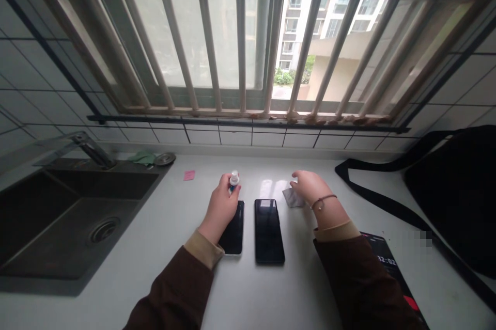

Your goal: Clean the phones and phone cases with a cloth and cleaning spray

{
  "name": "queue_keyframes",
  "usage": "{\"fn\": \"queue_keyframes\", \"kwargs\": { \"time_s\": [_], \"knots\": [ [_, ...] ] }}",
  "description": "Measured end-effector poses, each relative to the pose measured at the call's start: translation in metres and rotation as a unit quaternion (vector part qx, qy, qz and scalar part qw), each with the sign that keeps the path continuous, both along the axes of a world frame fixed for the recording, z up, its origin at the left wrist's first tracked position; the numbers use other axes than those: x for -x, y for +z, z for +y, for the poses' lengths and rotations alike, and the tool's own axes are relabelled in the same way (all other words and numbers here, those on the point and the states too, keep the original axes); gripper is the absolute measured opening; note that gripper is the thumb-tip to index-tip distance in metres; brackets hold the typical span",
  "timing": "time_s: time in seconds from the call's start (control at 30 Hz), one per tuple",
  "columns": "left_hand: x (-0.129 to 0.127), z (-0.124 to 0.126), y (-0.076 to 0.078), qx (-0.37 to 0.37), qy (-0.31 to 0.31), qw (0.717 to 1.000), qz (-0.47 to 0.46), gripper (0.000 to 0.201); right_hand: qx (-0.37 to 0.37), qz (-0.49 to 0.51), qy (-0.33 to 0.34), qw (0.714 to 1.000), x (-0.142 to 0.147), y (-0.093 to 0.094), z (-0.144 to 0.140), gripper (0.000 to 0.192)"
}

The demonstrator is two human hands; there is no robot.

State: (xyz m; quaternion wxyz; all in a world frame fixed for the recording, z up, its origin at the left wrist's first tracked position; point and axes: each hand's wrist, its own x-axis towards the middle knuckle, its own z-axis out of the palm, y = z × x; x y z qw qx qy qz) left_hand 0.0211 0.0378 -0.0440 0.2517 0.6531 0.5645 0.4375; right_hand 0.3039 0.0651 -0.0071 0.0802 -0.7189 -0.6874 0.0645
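The left hand (220, 206) is closed around a small spray bottle with a white cap and blue body (233, 181), holding it up just above the top of a flat black phone with a shiny glass front (233, 234). A second black phone (268, 231) lies flat right beside the first one on the white counter (163, 247). The right hand (310, 188) is loose, with its fingers resting on a small grey cloth (291, 198) near the second phone. A dark steel sink (58, 216) sits at the left. A black bag with a long strap (457, 190) lies at the right. A tiny pink paper (189, 175) lies near the sink.
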Motion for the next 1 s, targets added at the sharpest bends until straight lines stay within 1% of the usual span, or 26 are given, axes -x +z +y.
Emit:
{"fn": "queue_keyframes", "kwargs": {
  "time_s": [0.1, 0.2, 0.27, 0.37, 0.47, 0.63, 0.73, 0.87, 1.0],
  "knots": [
    [0.005, 0.012, -0.006, -0.006, 0.03, 0.999, 0.013, 0.026, 0.045, -0.021, -0.006, 0.999, -0.002, -0.012, 0.006, 0.019],
    [0.011, 0.02, -0.01, 0.015, 0.089, 0.993, 0.082, 0.029, 0.073, -0.033, -0.003, 0.997, 0.004, -0.019, 0.01, 0.017],
    [0.014, 0.024, -0.013, 0.036, 0.107, 0.987, 0.113, 0.03, 0.08, -0.036, 0.0, 0.996, 0.007, -0.022, 0.011, 0.02],
    [0.017, 0.028, -0.017, 0.049, 0.105, 0.985, 0.128, 0.03, 0.087, -0.039, 0.0, 0.995, 0.008, -0.024, 0.011, 0.027],
    [0.016, 0.029, -0.018, 0.051, 0.096, 0.984, 0.138, 0.031, 0.099, -0.043, 0.001, 0.994, 0.006, -0.024, 0.009, 0.03],
    [0.014, 0.027, -0.019, 0.05, 0.097, 0.984, 0.144, 0.032, 0.131, -0.047, 0.015, 0.99, 0.005, -0.019, 0.007, 0.022],
    [0.015, 0.027, -0.021, 0.051, 0.095, 0.985, 0.132, 0.039, 0.143, -0.05, 0.019, 0.988, 0.005, -0.016, 0.007, 0.023],
    [0.017, 0.028, -0.024, 0.046, 0.079, 0.991, 0.099, 0.052, 0.14, -0.049, 0.025, 0.989, 0.005, -0.011, 0.005, 0.025],
    [0.018, 0.025, -0.025, 0.037, 0.077, 0.992, 0.088, 0.052, 0.134, -0.041, 0.026, 0.99, 0.007, -0.006, 0.002, 0.026]
  ]
}}
